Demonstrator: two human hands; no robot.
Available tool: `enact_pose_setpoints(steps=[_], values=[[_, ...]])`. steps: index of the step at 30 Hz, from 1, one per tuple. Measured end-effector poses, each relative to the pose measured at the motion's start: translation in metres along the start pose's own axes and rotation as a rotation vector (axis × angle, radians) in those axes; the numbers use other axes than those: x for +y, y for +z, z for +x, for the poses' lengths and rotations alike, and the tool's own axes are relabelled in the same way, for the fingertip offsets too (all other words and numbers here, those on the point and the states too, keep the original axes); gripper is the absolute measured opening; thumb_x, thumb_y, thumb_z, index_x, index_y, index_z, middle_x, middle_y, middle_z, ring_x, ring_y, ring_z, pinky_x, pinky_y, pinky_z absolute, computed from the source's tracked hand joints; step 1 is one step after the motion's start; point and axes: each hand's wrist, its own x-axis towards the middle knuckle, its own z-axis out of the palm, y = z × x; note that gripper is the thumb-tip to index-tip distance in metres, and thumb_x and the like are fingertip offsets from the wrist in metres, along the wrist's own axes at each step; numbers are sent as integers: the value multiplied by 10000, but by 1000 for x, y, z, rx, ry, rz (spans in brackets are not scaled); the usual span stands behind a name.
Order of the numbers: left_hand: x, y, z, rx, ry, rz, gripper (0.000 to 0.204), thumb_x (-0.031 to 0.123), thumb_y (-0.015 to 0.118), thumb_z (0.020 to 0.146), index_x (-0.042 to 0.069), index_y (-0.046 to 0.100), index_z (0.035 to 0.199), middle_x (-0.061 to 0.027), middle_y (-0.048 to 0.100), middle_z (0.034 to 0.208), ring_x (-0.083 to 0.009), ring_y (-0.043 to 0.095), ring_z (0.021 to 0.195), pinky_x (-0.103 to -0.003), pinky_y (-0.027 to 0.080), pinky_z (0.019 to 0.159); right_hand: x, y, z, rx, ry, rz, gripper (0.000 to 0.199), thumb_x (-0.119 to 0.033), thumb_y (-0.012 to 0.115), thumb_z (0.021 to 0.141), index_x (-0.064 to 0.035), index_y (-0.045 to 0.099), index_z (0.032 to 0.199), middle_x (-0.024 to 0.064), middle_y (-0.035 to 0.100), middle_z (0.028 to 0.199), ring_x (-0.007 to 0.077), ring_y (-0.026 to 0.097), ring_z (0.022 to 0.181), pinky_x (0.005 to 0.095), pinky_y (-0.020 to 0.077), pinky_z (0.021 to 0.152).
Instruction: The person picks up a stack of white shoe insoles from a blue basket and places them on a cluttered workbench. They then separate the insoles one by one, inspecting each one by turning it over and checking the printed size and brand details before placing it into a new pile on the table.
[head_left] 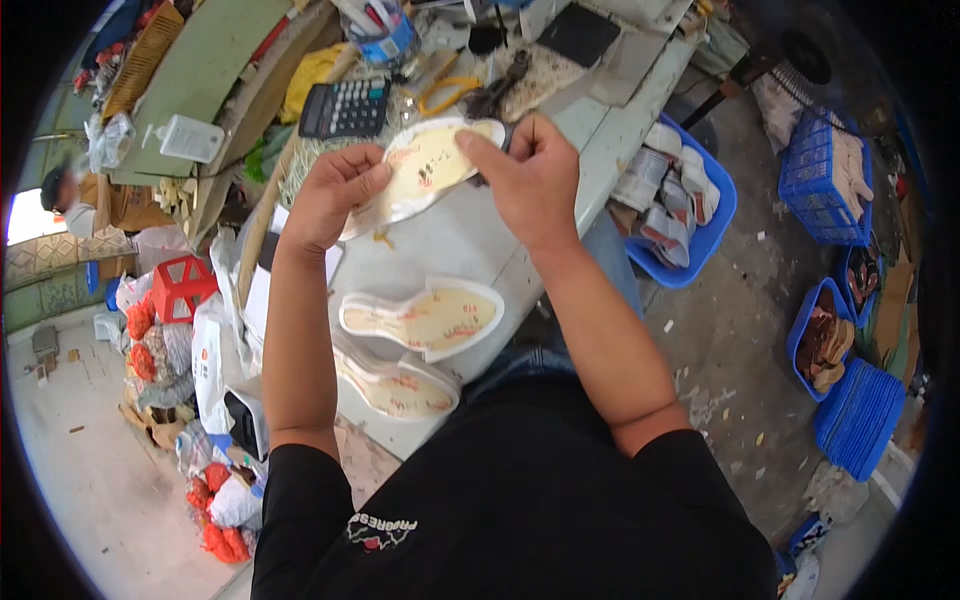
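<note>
Item 1: sole-shaped piece, cream-faced with a pale rim and small printed marks; held up over the counter, tilted. Clock directions below are taken from this piece, with 12 at the top of the view.

Item 2: left hand, at 9 o'clock; fingers curled and nearly closed, thumb laid on the face, gripping the edge of the piece.

Item 3: right hand, at 3 o'clock; fingers folded, thumb stretched across the face, pinching the opposite end.

Item 4: upper sole stack, at 6 o'clock; cream top, white edges, red marks, lying on the counter.

Item 5: lower sole stack, also at 6 o'clock, just beyond the upper one; several layers visible.

Item 6: calculator, dark, at 10 o'clock.

Item 7: yellow-handled tool, at 12 o'clock; type unclear.

Item 8: pen tub, blue and white, at 11 o'clock.

Item 9: blue basin, at 3 o'clock, well apart, below counter level; holds pale curved pieces.

Item 10: red stool, at 8 o'clock, well apart.
</note>
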Motion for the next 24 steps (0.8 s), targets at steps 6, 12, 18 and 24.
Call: enact_pose_setpoints(steps=[6, 12, 18, 24], values=[[-11, 35, -27, 70, -5, -215, 151, 144, 717, 979, 9, 713, 1048, -21, 736, 911, -61, 635, 758, -210, 477, 671, 0, -3, -4, -22, 54, 34, 535, -271, 898, 754, -76, 423, 601, -40, 457, 566, 75, 372, 559, 310, 339, 488], [-14, 65, -39, 149, -2, -254, 161, 152, 712, 989, 11, 711, 1068, -14, 747, 921, -60, 647, 772, -212, 487, 712, 1, -5, -2, -20, 66, 38, 526, -272, 898, 762, -77, 438, 598, -44, 457, 566, 68, 376, 558, 302, 331, 485], [-14, 100, -45, 148, 15, -340, 267, 156, 706, 997, -2, 703, 1212, -57, 770, 1036, -85, 691, 826, -238, 537, 732, -4, -9, -3, -78, 123, 147, 432, -223, 860, 822, -82, 487, 656, -53, 499, 615, 42, 401, 582, 267, 335, 498], [-15, 138, -35, 210, 70, -502, 262, 147, 705, 1004, -18, 691, 1206, -104, 765, 1069, -157, 744, 872, -295, 610, 713, -1, -36, -29, -307, 157, 312, 327, -239, 722, 994, -50, 573, 774, -50, 544, 689, 31, 442, 651, 250, 382, 571]])
